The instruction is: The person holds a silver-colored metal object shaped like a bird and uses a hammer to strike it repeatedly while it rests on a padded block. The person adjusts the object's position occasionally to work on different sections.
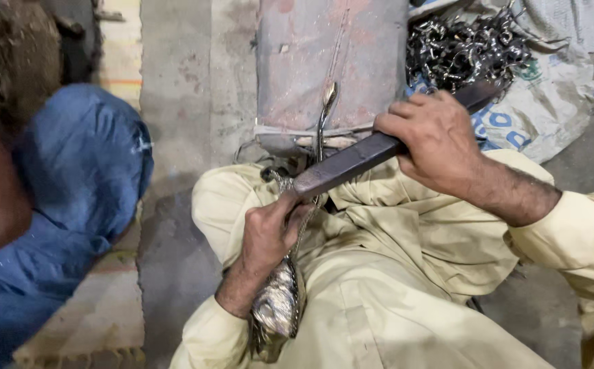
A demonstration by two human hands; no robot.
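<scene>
My right hand (434,140) is closed around the far part of a long, dark flat file (352,162) that slants across my lap. My left hand (270,232) grips the file's near end, with the thumb lying on top. Under the file a slim, curved, shiny metal piece (324,113) rises from my lap and leans against a worn reddish metal block (331,61). Its wide embossed lower end (278,309) shows beneath my left forearm. The file crosses the slim stem just above my left hand.
Another person in blue clothing (71,205) sits close on the left, on a mat. A heap of small shiny metal parts (461,48) lies on a white printed sack (550,102) at the upper right. Grey concrete floor (187,102) surrounds the block.
</scene>
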